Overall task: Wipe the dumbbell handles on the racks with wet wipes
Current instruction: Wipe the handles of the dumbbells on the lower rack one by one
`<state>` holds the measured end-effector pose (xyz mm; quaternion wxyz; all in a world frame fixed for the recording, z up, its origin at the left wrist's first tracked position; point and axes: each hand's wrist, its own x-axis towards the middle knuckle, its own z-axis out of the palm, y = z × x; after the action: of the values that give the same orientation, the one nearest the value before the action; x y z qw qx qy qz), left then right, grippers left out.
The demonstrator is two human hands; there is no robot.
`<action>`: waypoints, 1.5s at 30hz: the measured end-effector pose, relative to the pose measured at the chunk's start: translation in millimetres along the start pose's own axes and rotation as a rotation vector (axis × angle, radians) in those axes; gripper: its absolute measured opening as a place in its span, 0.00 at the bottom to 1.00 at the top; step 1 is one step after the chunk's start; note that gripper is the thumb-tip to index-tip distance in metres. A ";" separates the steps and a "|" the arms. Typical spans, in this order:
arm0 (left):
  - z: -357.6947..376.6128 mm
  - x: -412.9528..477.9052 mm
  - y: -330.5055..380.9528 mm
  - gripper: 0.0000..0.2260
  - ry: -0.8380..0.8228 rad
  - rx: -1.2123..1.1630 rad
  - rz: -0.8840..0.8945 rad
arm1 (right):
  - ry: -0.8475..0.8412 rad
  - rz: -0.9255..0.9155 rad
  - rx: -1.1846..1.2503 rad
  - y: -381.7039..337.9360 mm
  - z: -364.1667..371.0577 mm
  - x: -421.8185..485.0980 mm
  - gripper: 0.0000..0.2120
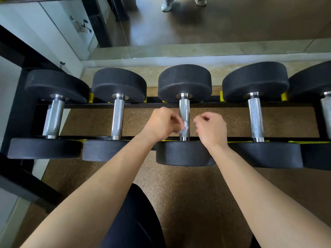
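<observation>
Both forearms bare, reaching forward from lower corners, converging toward centre. Left hand [161, 125]: back up, wrist roughly straight, fingers curled, fingertips pinching small white wet wipe [186, 126] at hand's right side. Right hand [210, 130]: level with left, back up, fingers curled in toward palm, nothing seen in grip, fingertips slightly blurred. Right wrist angled a little inward. Hands near each other, not touching, curled fingers facing across narrow gap.
</observation>
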<state>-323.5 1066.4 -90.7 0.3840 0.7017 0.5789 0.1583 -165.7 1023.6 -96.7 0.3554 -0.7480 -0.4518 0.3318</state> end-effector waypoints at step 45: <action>26.0 -13.3 13.0 0.04 0.541 -0.370 -0.253 | -0.054 -0.417 -0.024 -6.0 8.5 61.5 0.03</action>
<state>-300.9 1044.3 -95.4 0.3538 0.4755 0.7036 0.3919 -152.3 1083.7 -107.0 0.3953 -0.6333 -0.6102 0.2654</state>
